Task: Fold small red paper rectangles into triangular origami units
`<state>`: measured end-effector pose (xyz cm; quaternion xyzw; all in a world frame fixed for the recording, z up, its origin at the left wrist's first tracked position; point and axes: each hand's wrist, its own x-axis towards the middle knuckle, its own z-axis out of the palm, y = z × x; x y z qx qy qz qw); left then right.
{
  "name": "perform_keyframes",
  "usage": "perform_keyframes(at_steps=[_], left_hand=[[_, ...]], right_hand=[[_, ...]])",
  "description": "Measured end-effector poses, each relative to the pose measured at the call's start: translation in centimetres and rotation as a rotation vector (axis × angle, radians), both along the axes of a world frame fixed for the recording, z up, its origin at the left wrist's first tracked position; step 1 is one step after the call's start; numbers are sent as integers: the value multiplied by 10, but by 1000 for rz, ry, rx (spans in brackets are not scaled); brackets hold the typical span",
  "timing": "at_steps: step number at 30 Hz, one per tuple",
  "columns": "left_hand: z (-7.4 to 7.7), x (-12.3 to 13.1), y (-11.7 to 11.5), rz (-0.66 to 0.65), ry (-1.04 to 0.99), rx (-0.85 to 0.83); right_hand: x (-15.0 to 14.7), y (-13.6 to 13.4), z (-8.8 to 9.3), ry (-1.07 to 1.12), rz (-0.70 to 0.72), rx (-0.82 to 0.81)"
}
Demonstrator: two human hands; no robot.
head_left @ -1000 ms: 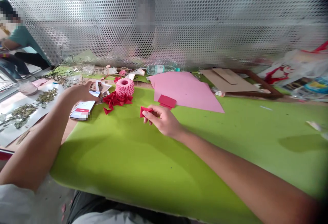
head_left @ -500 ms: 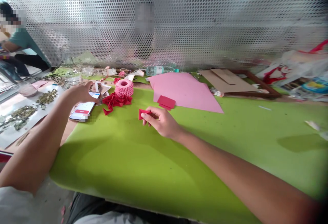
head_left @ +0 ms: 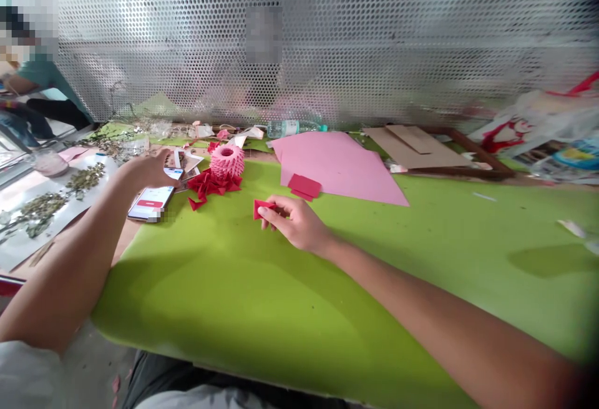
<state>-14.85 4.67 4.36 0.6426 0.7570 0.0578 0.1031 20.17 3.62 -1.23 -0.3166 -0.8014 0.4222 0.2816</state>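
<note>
Between the thumb and fingers of my right hand [head_left: 297,221] is a small red folded paper piece [head_left: 260,209], held just above the green tabletop. My left hand [head_left: 152,170] hovers over a lit phone [head_left: 152,202] at the table's left end, thumb and fingers spread apart, holding nothing. Right of the phone lies a heap of red folded paper pieces [head_left: 213,185], with one piece [head_left: 195,204] apart in front. Behind the heap stands a pink ring-shaped folded-paper model [head_left: 227,160]. A small stack of red paper slips [head_left: 304,187] rests on pink paper sheets [head_left: 337,168].
A plastic bottle [head_left: 296,128] lies along the perforated metal panel [head_left: 327,40]. Brown cardboard [head_left: 416,147] sits at the back right, plastic bags [head_left: 547,134] beyond. Dried plant bits [head_left: 47,206] cover white paper at left. Another person [head_left: 44,78] sits far left.
</note>
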Motion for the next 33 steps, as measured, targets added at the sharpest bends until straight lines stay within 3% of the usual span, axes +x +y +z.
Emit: perform_keyframes(at_steps=[3,7,11,13,14,17,20,23,33], left_hand=[[4,6,-2,104,118,-112],[10,17,-7,125,224,-154],[17,48,-18,113,294,156],[13,73,-25,14,127,311],[8,87,-29,-54,0,305],[-15,124,-40,-342,-446,60],[-36,143,-46,-526,-716,-28],[-44,148,-49,-531,-834,-12],[-45,145,-43,-529,-772,5]], right_hand=[[0,1,-1,37,5,-44],[-1,3,-2,159,-1,-152],[-3,5,-3,227,-7,-189],[-4,4,-3,234,-16,-195],[-5,3,-3,235,-18,-199],[-5,-2,-1,213,-5,-198],[-5,-5,1,154,-22,-125],[-6,-6,0,111,-75,-54],[-5,-1,-1,-36,-170,9]])
